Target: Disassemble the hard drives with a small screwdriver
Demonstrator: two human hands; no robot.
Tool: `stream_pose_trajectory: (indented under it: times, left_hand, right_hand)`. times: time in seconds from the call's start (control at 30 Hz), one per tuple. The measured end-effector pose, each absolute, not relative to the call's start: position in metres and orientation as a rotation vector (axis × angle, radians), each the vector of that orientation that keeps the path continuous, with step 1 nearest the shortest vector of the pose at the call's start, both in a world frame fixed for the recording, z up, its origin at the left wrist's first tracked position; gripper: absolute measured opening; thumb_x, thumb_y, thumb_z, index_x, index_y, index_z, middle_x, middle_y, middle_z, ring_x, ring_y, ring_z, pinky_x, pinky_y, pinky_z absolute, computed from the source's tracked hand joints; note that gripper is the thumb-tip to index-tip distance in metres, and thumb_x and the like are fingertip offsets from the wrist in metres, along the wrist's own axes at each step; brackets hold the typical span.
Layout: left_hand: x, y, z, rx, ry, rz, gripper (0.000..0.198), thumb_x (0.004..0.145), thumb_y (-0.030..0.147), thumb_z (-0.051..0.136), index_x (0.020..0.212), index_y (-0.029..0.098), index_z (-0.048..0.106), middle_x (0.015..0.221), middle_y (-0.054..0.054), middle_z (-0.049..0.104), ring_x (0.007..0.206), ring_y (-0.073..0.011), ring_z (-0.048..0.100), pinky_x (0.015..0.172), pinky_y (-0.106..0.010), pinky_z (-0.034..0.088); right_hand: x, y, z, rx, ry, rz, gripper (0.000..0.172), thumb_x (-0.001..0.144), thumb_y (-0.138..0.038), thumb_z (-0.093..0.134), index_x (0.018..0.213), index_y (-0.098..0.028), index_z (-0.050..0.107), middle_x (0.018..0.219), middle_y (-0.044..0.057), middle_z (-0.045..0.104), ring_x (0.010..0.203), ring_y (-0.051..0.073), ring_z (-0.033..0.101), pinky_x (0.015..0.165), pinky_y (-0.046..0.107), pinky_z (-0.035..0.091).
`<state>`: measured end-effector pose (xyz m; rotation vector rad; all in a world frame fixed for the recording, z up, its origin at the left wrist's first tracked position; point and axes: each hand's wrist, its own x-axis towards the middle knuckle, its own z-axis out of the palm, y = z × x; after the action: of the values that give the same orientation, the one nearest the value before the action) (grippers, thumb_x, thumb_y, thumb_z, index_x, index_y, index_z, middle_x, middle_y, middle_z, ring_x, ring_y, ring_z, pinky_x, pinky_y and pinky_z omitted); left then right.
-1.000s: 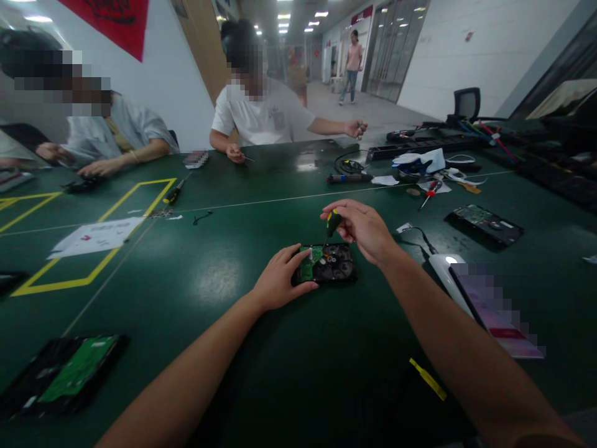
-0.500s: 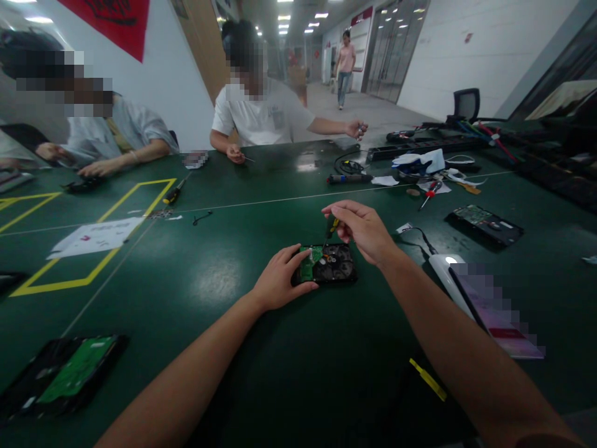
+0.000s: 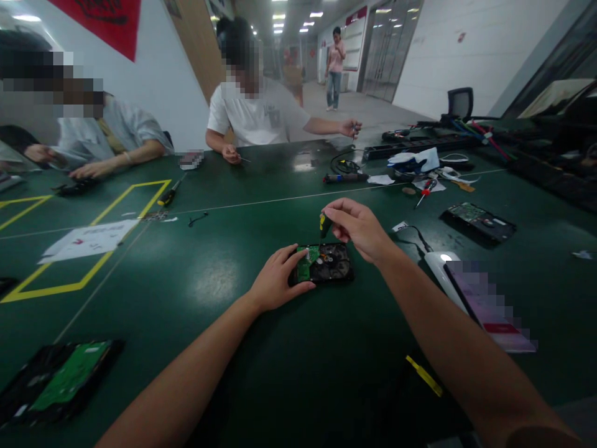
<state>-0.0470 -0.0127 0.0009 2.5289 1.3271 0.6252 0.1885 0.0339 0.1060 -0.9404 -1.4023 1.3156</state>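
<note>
A hard drive (image 3: 336,267) lies flat on the green table, its green circuit board and black metal casing facing up. My left hand (image 3: 276,280) grips its left end, thumb along the near edge and a finger resting on the board. In my right hand (image 3: 358,229) is a small black-and-yellow screwdriver (image 3: 323,225), pinched at the handle and held nearly upright. Its thin shaft points down at the circuit board's far side. Whether the tip sits in a screw is too small to tell.
Other hard drives lie at the near left (image 3: 69,376) and right (image 3: 480,223). A phone (image 3: 485,305) rests on a white stand (image 3: 441,270) beside my right forearm. Beyond are a yellow-black screwdriver (image 3: 168,194), a red screwdriver (image 3: 424,194) and cables. Two people work across the table.
The screwdriver's handle has turned and stands more upright, with its tip still over the board. My left hand stays on the hard drive. The view has shifted slightly.
</note>
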Motion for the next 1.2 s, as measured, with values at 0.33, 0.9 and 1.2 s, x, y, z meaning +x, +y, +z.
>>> stream_pose_trajectory:
  times: [0.33, 0.9, 1.2]
  left_hand:
    - [-0.0484, -0.0110, -0.0025, 2.526, 1.327, 0.613, 0.084, 0.086, 0.069, 0.063, 0.154, 0.029, 0.038, 0.159, -0.014, 0.040, 0.146, -0.0350, 0.039, 0.117, -0.057, 0.037]
    - [-0.0476, -0.0117, -0.0005, 2.524, 1.321, 0.618, 0.084, 0.086, 0.070, 0.063, 0.154, 0.028, 0.038, 0.157, -0.014, 0.041, 0.145, -0.0344, 0.040, 0.118, -0.056, 0.037]
    - [-0.0468, -0.0124, 0.0011, 2.512, 1.329, 0.612, 0.084, 0.085, 0.069, 0.063, 0.154, 0.029, 0.038, 0.158, -0.014, 0.041, 0.145, -0.0350, 0.040, 0.117, -0.056, 0.037]
  right_hand:
    - [0.1877, 0.0347, 0.1072, -0.992, -1.352, 1.186, 0.020, 0.082, -0.038, 0.076, 0.086, -0.021, 0.067, 0.079, 0.001, 0.066, 0.054, 0.007, 0.040, 0.045, 0.024, 0.026]
    - [0.1878, 0.0360, 0.1031, -1.009, -1.374, 1.197, 0.026, 0.080, -0.043, 0.078, 0.086, -0.021, 0.064, 0.073, -0.002, 0.062, 0.049, 0.007, 0.045, 0.041, 0.023, 0.029]
    - [0.1887, 0.0339, 0.1081, -0.931, -1.447, 1.312, 0.023, 0.091, -0.035, 0.059, 0.097, -0.019, 0.074, 0.101, 0.007, 0.073, 0.053, 0.008, 0.048, 0.042, 0.025, 0.027]
